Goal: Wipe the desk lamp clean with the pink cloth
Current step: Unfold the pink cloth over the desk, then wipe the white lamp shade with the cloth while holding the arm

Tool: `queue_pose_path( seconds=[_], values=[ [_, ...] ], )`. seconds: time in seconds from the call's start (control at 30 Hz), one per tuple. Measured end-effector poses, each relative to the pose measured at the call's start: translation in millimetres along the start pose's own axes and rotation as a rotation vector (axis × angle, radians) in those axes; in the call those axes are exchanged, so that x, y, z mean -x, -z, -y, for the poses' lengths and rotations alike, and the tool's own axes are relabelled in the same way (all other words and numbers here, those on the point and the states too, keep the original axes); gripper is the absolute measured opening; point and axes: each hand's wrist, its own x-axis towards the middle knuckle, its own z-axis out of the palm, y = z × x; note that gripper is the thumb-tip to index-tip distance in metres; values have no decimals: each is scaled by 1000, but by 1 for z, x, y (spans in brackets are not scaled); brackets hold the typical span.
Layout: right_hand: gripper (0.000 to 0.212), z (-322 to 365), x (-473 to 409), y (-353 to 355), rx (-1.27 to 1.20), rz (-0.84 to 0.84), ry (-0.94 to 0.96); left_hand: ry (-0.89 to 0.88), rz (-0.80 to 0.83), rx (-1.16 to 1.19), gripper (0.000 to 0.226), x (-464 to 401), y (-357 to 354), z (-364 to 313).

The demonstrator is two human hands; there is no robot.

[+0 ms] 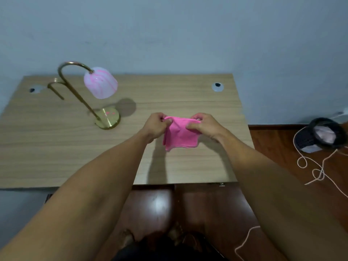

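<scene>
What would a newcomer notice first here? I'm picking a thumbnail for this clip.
The bright pink cloth, held up at mid-desk by its top corners between the left hand and right hand. Next, the brass desk lamp with its pink-swirled shade, standing on the wooden desk at the left.

Wooden desk (188,166); dark cap (323,134) and pale cord (318,172) on floor (273,140).

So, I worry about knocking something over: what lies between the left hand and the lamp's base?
Only bare desk separates the left hand from the lamp's base in the head view.
</scene>
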Motion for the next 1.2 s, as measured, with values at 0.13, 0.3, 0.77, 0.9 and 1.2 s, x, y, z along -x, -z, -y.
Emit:
queue_pose_path(
  seconds=[0.13,0.3,0.77,0.9,1.2],
  values=[
    [25,47,-3,-22,93,72,76,-63,-51,-8,27,6,47,-21],
    [29,108,-5,-48,56,97,106,-146,-148,-65,31,14,116,-38],
    [18,230,-16,-118,-57,-285,76,-445,-411,-179,33,24,282,-78],
    [22,241,-29,-148,-162,-382,13,-423,-429,-229,43,22,329,-55],
    [38,256,-41,-231,-310,-443,146,-324,-307,-429,49,13,361,-1]
  ],
)
